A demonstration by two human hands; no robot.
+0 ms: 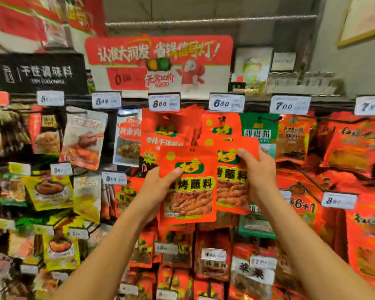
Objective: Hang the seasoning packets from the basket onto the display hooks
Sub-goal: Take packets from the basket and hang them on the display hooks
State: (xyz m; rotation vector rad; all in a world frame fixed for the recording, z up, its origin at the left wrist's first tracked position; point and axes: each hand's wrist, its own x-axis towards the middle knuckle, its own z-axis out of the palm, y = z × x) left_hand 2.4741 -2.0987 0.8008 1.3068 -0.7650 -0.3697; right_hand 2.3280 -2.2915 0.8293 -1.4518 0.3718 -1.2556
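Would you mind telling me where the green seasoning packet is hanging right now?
In the head view, the green seasoning packet hangs in the top row, right of centre, above the right hand, between red packets.

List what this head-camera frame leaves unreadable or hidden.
- Basket: out of frame.
- Hook above the packet held by the left hand: hidden behind hanging packets.
- Packet in the right hand: partly covered by the front packet.
- Price tag digits: blurred.

A red and white promotional banner [158, 61] hangs above white price tags [164, 103]; a black category sign [38, 73] is at left.
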